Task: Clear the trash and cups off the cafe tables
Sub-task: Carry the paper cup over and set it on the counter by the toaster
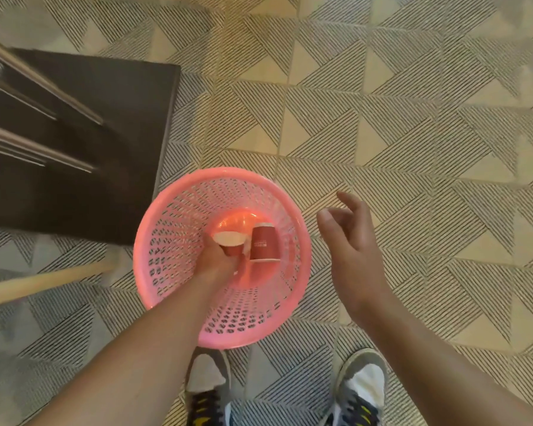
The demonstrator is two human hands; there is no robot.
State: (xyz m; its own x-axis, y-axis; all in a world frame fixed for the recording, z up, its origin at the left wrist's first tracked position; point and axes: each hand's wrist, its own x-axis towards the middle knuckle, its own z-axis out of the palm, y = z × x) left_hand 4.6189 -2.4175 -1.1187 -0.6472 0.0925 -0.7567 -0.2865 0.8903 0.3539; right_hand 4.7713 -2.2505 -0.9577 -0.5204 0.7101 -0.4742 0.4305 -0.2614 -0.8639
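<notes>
A pink perforated plastic bin stands on the tiled floor right below me. My left hand reaches deep inside it and grips a small red paper cup whose white inside faces up. A second red paper cup lies on the bin's bottom just right of the held one. My right hand hovers outside the bin to its right, fingers loosely spread, holding nothing.
A dark brown table top with metal chair bars over it fills the left side, its corner close to the bin. A wooden leg slants in at the lower left. My two shoes stand just behind the bin on patterned tiles.
</notes>
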